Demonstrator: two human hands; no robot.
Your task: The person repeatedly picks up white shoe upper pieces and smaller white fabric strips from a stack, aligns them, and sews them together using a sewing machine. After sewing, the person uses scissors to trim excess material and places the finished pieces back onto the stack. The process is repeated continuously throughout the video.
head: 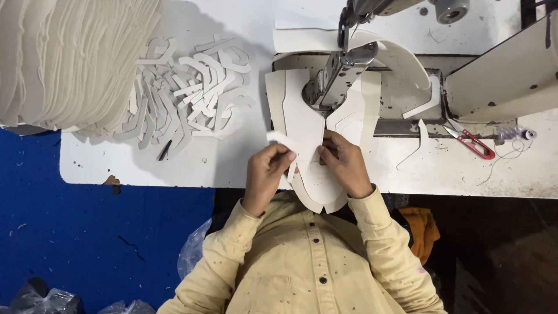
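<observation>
Head view: both hands at the near edge of the white worktop (pixel 174 168), in front of the sewing machine (pixel 349 64). Left hand (pixel 268 168) pinches a small white strip (pixel 280 139) against the big cream cut panel (pixel 302 122). Right hand (pixel 343 163) fingers curled, pressing the same panel near its lower middle. Panel runs from under the presser foot (pixel 325 96) down over the worktop edge toward the person's chest. Heap of small cut pieces (pixel 186 93) to the left, stacked panels (pixel 64 58) far left. Red thread snips (pixel 474 142) right of the machine bed.
</observation>
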